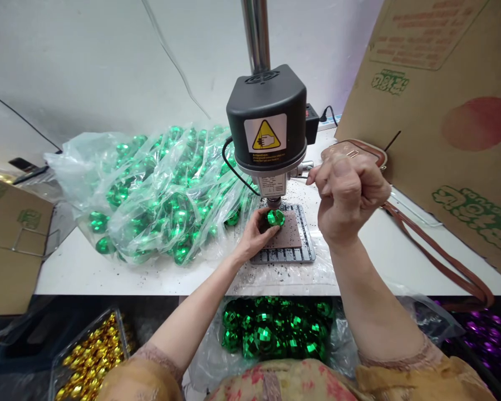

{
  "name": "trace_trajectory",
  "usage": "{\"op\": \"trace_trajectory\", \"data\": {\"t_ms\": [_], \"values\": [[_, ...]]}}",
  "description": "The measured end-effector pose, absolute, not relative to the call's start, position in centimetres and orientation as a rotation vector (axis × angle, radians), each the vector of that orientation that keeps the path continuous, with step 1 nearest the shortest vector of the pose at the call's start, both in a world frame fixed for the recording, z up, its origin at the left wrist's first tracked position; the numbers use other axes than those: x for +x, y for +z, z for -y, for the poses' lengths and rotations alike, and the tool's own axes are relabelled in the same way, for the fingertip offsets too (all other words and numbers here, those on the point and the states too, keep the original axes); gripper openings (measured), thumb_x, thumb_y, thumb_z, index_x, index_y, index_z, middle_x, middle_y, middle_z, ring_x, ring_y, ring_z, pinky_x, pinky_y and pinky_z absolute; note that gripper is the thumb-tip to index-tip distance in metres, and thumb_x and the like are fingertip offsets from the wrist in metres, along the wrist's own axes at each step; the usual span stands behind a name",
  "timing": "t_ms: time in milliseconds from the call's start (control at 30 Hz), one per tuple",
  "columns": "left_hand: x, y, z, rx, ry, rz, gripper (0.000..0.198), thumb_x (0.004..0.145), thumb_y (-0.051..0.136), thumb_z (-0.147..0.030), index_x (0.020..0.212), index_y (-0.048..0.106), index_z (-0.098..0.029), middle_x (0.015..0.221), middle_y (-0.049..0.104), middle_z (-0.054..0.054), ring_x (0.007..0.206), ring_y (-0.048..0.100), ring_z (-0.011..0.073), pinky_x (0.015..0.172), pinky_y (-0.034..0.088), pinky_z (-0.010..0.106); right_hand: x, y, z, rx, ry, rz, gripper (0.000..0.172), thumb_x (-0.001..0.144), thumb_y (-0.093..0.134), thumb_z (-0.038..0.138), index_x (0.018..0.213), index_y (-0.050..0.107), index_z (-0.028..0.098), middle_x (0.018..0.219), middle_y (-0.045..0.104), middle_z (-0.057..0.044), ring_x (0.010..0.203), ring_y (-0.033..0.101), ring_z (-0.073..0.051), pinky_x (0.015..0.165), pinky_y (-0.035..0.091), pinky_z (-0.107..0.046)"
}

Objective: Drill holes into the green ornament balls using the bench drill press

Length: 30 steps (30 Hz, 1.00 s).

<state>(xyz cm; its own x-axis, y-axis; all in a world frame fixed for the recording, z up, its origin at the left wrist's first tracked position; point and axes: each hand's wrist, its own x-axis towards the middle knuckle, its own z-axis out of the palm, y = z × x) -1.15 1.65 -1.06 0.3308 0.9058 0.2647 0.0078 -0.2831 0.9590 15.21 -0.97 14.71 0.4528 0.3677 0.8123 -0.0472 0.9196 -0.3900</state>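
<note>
My left hand [256, 234] pinches a shiny green faceted ball [276, 218] between thumb and fingers. It holds the ball directly beneath the head of a black bench press machine [267, 122], above a brown pad [290, 231] on the slotted metal base [286, 255]. Whether the tool touches the ball is hard to see. On the machine's right side, my right hand [348, 195] is raised and closed in a fist around the lever. A metal hub [305, 168] shows just left of that fist; the grip itself is hidden by the fingers.
Clear plastic bags [150, 223] full of green balls lie left of the machine. More green balls [271, 328] sit below the table edge, with gold balls [94, 356] at lower left and purple ones [484, 340] at lower right. Cardboard boxes [451, 145] and a brown strap [438, 250] stand right.
</note>
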Motion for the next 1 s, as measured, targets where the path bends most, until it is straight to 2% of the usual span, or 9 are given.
{"op": "trace_trajectory", "data": {"t_ms": [200,433,600,767,900,1000], "values": [[-1.4,-1.6,-1.9,1.558,1.159,-0.838,0.061,0.081,0.082,-0.041,0.130,0.054,-0.020,0.126,0.066,0.011,0.119,0.065,0.0260,0.107,0.050,0.044,15.2,14.7,1.0,-0.352,0.247,1.079,0.042,0.094,0.061,0.031,0.060,0.039,0.022,0.051,0.030,0.006,0.046,0.032,-0.007,0.049,0.036,-0.030],[-1.1,-0.4,-1.3,1.619,1.109,-0.853,0.057,0.080,0.077,-0.034,0.130,0.054,-0.020,0.122,0.068,0.010,0.115,0.066,0.0266,0.106,0.052,0.045,15.3,14.6,0.9,-0.330,0.245,1.083,0.042,0.094,0.061,0.029,0.060,0.038,0.021,0.052,0.030,0.006,0.046,0.031,-0.006,0.050,0.036,-0.029],[-0.8,0.4,-0.9,1.588,1.079,-0.839,0.055,0.081,0.076,-0.037,0.130,0.055,-0.022,0.129,0.067,0.011,0.123,0.064,0.0279,0.111,0.050,0.048,15.3,14.6,0.9,-0.318,0.257,1.081,0.043,0.094,0.062,0.028,0.060,0.037,0.020,0.052,0.030,0.006,0.046,0.032,-0.006,0.050,0.036,-0.029],[0.1,0.0,-0.8,1.582,1.145,-0.985,0.057,0.074,0.086,-0.043,0.118,0.057,-0.021,0.124,0.067,0.011,0.121,0.064,0.0283,0.111,0.048,0.050,15.3,14.6,0.9,-0.316,0.261,1.075,0.042,0.093,0.062,0.028,0.059,0.038,0.020,0.052,0.031,0.006,0.046,0.033,-0.006,0.050,0.036,-0.029],[0.3,-0.3,-0.2,1.517,1.323,-1.155,0.063,0.066,0.092,-0.045,0.103,0.047,-0.022,0.124,0.060,0.011,0.120,0.062,0.0262,0.108,0.048,0.047,15.3,14.5,0.8,-0.314,0.241,1.082,0.042,0.094,0.061,0.028,0.059,0.038,0.020,0.051,0.030,0.006,0.046,0.034,-0.006,0.051,0.038,-0.028],[-0.5,-0.1,1.9,1.603,1.454,-1.249,0.066,0.064,0.094,-0.045,0.100,0.043,-0.024,0.128,0.056,0.011,0.123,0.058,0.0281,0.107,0.048,0.049,15.3,14.5,0.7,-0.309,0.225,1.092,0.043,0.094,0.061,0.028,0.060,0.036,0.020,0.051,0.029,0.006,0.047,0.036,-0.006,0.051,0.038,-0.028]]}}
